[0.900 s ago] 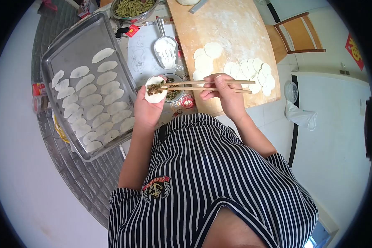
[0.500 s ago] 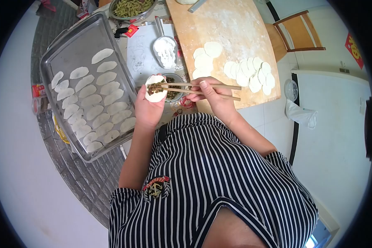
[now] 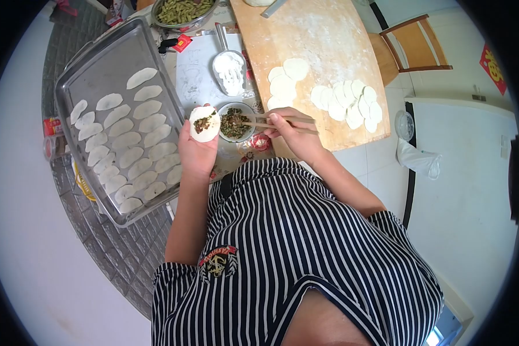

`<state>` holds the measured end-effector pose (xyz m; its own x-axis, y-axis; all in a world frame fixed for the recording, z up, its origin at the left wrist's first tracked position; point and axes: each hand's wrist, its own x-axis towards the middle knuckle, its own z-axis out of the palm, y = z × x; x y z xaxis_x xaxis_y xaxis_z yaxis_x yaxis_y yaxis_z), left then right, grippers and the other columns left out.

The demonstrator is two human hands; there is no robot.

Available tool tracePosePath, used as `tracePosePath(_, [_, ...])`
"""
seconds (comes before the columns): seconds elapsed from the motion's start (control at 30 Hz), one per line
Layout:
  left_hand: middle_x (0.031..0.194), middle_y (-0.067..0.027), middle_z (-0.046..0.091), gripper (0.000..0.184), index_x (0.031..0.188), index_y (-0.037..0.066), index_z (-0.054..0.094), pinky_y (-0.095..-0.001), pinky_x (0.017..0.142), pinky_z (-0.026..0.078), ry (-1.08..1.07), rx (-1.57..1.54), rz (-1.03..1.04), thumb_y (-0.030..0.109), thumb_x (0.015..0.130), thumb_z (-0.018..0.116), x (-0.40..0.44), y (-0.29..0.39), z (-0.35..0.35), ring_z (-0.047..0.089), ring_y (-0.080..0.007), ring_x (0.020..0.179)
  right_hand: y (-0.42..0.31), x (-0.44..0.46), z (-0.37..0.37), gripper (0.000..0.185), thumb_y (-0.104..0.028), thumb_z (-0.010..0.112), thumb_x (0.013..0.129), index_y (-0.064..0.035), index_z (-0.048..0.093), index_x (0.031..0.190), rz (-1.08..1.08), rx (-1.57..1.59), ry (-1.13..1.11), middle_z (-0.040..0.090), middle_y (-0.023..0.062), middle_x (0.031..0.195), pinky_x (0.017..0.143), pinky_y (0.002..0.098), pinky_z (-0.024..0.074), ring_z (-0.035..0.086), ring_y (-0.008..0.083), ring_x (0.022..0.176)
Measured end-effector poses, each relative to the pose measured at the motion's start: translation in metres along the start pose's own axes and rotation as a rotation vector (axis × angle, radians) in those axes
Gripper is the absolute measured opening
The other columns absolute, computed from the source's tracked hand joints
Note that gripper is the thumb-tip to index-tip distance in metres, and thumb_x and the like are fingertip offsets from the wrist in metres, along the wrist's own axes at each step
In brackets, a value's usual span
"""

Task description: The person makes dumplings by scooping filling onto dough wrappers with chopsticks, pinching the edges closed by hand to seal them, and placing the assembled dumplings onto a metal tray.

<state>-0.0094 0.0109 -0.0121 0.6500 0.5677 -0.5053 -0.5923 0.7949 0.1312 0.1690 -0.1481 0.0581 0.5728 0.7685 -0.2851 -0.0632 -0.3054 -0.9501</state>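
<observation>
Has a broad, flour-dusted, light wooden board (image 3: pixel 328 46) beyond and right of a small, round, pale-rimmed bowl (image 3: pixel 246 107), with thin white dough rounds (image 3: pixel 338 106) overlapping on it. Left of the bowl, has a long, rectangular grey metal tray (image 3: pixel 106 69) bearing rows of folded white crescent dumplings (image 3: pixel 147 108). Right of the bowl, pinches a pair of slender wooden chopsticks (image 3: pixel 307 120) in the right hand (image 3: pixel 291 131), fingers drawn together, tips reaching into the bowl's chopped green-and-brown filling (image 3: pixel 234 124). Just left of the bowl, cups the left hand (image 3: pixel 199 154), palm up with fingers loosely curled, under an unfolded, round white dough wrapper (image 3: pixel 206 136) topped with a small mound (image 3: pixel 202 123) of similar filling.
</observation>
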Motion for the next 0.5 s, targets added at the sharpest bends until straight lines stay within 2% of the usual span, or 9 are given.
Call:
tracePosePath(0.03, [0.133, -0.0199, 0.052, 0.044, 0.131, -0.004, 0.045, -0.0433, 0.110, 0.038, -0.011, 0.009, 0.002, 0.028, 0.104, 0.031, -0.001, 0.001, 0.000, 0.047, -0.0316, 0.128, -0.001, 0.003, 0.001, 0.028, -0.020, 0.057, 0.098, 0.0049, 0.066, 0.104, 0.175, 0.090, -0.008, 0.068, 0.0124, 0.094, 0.069, 0.0241, 0.0561, 0.067, 0.0137, 0.072])
tracePosePath(0.13, [0.134, -0.0208, 0.051, 0.045, 0.131, -0.003, 0.045, -0.0437, 0.110, 0.037, -0.016, 0.019, -0.007, 0.030, 0.104, 0.031, -0.008, 0.002, 0.009, 0.046, -0.0323, 0.129, 0.014, 0.009, -0.006, 0.037, -0.027, 0.054, 0.099, 0.0083, 0.061, 0.108, 0.172, 0.090, -0.036, 0.067, 0.0139, 0.093, 0.071, 0.0271, 0.0580, 0.067, 0.0167, 0.079])
tracePosePath(0.33, [0.136, -0.0232, 0.048, 0.048, 0.133, -0.004, 0.042, -0.0452, 0.110, 0.036, 0.014, 0.066, -0.025, 0.032, 0.105, 0.030, -0.015, -0.001, 0.022, 0.045, -0.0338, 0.129, 0.049, 0.028, -0.008, 0.033, -0.025, 0.054, 0.099, 0.0060, 0.062, 0.108, 0.206, 0.205, 0.025, 0.066, 0.0113, 0.093, 0.074, 0.0269, 0.0573, 0.066, 0.0167, 0.078])
tracePosePath(0.5, [0.137, -0.0238, 0.047, 0.050, 0.133, -0.006, 0.041, -0.0453, 0.112, 0.035, -0.048, 0.034, -0.076, 0.033, 0.104, 0.030, -0.019, -0.001, 0.030, 0.044, -0.0345, 0.130, 0.082, 0.037, -0.007, 0.032, -0.024, 0.054, 0.099, 0.0031, 0.057, 0.115, 0.417, 0.522, 0.057, 0.063, 0.0082, 0.087, 0.075, 0.0259, 0.0578, 0.065, 0.0159, 0.076])
